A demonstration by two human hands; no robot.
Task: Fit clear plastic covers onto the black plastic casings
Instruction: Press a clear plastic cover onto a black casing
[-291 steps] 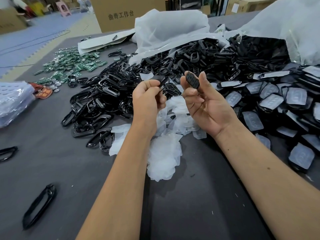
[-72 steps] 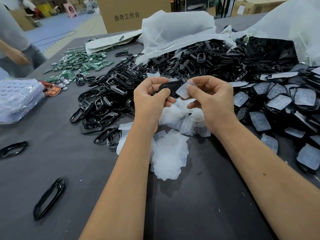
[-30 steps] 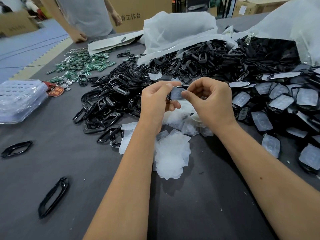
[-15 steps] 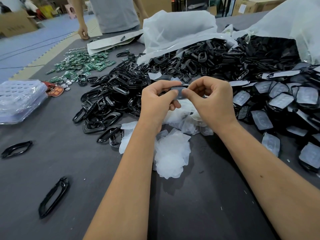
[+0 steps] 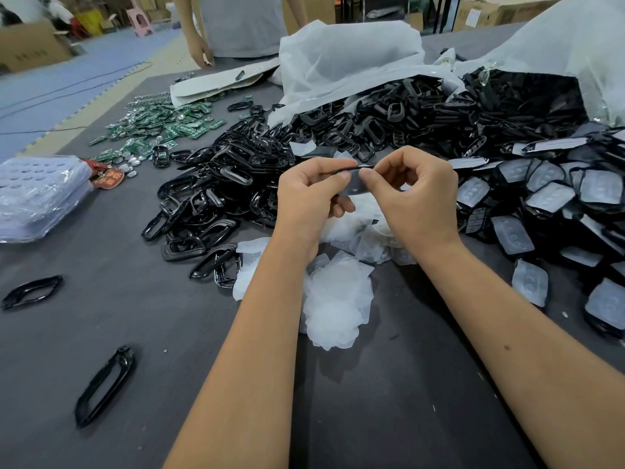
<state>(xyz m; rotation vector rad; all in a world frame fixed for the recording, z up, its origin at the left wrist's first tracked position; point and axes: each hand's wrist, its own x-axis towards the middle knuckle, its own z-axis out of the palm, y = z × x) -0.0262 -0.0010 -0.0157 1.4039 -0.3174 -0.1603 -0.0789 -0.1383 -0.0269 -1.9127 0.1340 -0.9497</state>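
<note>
With the left hand [image 5: 309, 194] and right hand [image 5: 414, 194] both pinching the casing [image 5: 355, 187] and its cover above the loose-cover pile [image 5: 334, 306], uneven thumb pressure may leave one cover edge unseated or skewed.

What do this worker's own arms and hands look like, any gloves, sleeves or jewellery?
Both arms are bare from the bottom edge of the picture up to the fingers: no sleeves show. The left hand and right hand wear no gloves, and no rings, watch or wristband can be seen. The fingernails look short and plain. The right forearm has a small dark spot.
</note>
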